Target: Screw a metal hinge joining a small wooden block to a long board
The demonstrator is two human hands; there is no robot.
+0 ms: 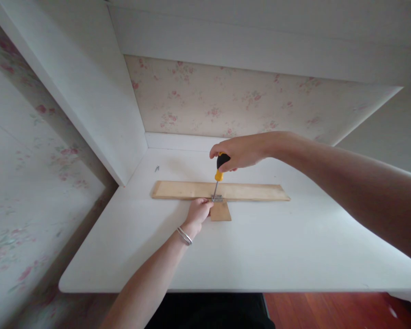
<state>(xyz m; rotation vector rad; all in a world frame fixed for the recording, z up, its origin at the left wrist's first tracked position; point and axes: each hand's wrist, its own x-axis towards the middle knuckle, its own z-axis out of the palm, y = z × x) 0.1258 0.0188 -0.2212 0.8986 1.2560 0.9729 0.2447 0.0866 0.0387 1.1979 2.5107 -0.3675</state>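
A long wooden plank [253,192] lies across the white desk [260,246]. A small wooden piece [221,212] sits against its near edge, joined by a small metal hinge [217,198]. My right hand [238,153] grips a screwdriver [220,168] with a black and yellow handle, held upright with its tip on the hinge. My left hand [198,212], with a bracelet at the wrist, rests on the desk beside the hinge, fingers touching it and the small piece.
A small screw [156,168] lies on the desk at the back left. White side panels and a shelf overhead enclose the desk nook, with floral wallpaper behind. The desk's front edge is near me, red wooden floor below.
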